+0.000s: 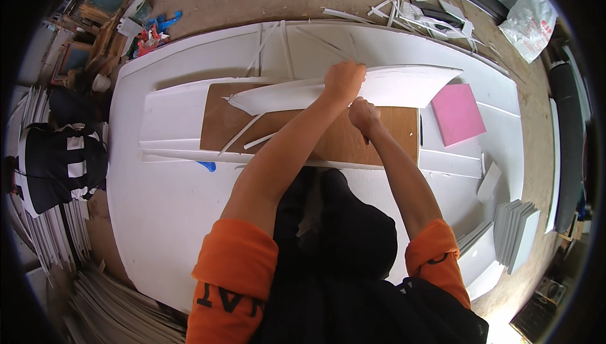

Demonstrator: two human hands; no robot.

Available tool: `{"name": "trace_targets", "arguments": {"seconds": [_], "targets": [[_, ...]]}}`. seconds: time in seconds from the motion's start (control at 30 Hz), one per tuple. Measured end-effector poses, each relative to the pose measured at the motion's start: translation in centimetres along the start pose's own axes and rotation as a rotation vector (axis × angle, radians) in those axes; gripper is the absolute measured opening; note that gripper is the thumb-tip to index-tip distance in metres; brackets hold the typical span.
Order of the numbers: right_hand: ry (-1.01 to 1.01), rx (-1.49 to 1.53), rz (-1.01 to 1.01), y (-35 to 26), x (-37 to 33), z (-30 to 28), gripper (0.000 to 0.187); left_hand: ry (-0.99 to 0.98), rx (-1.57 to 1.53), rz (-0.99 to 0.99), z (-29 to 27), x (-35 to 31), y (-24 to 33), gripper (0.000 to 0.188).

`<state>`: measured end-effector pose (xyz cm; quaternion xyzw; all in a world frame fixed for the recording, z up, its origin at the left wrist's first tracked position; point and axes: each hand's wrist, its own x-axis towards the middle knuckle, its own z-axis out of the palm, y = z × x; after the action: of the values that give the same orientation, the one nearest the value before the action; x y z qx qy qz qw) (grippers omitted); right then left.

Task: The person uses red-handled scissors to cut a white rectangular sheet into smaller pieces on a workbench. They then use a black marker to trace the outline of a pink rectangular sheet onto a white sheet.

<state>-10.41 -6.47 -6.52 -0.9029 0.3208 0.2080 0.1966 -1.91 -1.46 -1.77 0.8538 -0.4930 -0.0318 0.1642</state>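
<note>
A long white foam board (404,88) stands tilted up over a brown wooden board (391,130), its far edge raised and bowed. My left hand (345,83) is closed over that raised edge near its middle. Just below and to the right, my right hand (365,117) is a fist close against the white board's near side. From its underside pokes the dark end of a slim tool (367,141); the rest is hidden by the fingers, so I cannot tell its kind. Two thin white strips (241,134) lie across the brown board's left part.
Large white sheets (164,218) lie beneath everything. A pink block (458,114) is right of the brown board. Grey-white panels (514,233) stand stacked at the lower right. Offcut strips (435,25) litter the floor beyond, near a white plastic bag (530,22). A black-and-white bag (63,161) sits left.
</note>
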Motion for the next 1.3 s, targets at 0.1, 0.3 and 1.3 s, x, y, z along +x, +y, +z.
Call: {"name": "trace_targets", "arguments": {"seconds": [0.1, 0.3, 1.3], "targets": [[-0.081, 0.057, 0.033, 0.2, 0.0, -0.4, 0.026, 0.024, 0.038, -0.013, 0.2, -0.3, 0.7, 0.02], [-0.063, 0.039, 0.076, -0.4, -2.9, -1.1, 0.029, 0.033, 0.033, -0.026, 0.2, -0.6, 0.6, 0.021], [0.164, 0.044, 0.103, 2.5, 4.5, 10.6, 0.022, -0.101, 0.062, 0.119, -0.9, 0.0, -0.1, 0.027]]}}
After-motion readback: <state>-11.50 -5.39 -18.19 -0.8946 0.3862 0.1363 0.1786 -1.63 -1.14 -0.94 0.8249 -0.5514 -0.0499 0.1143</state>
